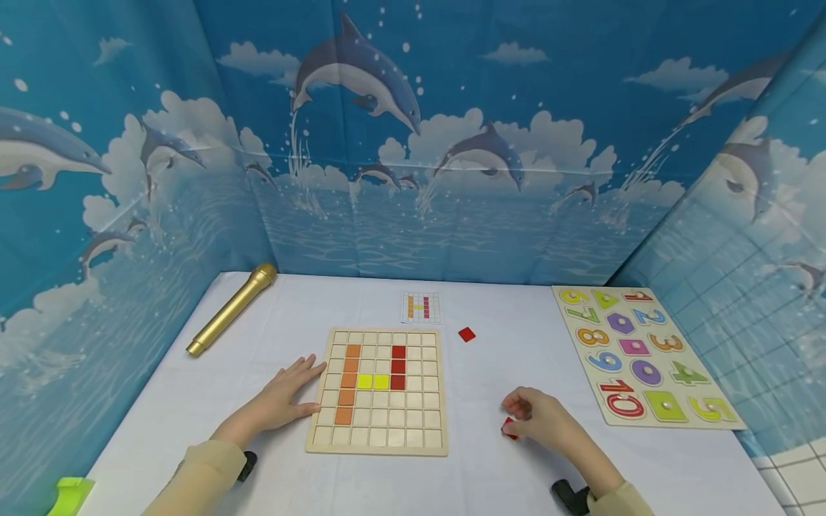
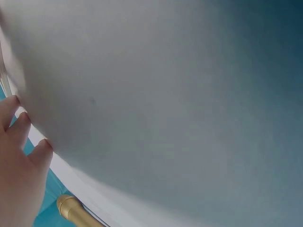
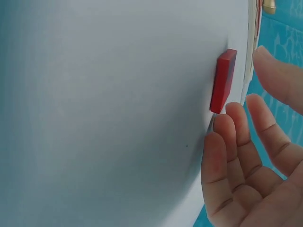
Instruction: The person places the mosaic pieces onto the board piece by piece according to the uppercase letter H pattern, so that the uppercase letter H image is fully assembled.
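My left hand (image 1: 287, 394) rests with spread fingers along the left edge of a wooden grid board (image 1: 413, 418). On that board stand a column of orange tiles (image 1: 348, 380), two yellow tiles (image 1: 364, 381) side by side, and a column of red tiles (image 1: 398, 367). My right hand (image 1: 542, 419) is right of the board, at a loose red tile (image 1: 509, 428). In the right wrist view the red tile (image 3: 223, 81) lies on the table, with the thumb and fingers apart around it and not closed on it. Another red tile (image 1: 467, 335) lies beyond the board's upper right corner.
A small printed card (image 1: 422, 308) with a coloured grid pattern lies behind the board. A gold microphone (image 1: 232, 309) is at the back left. The number-and-shape puzzle board (image 1: 658, 424) lies at the right. A green object (image 1: 71, 494) shows at the lower left corner.
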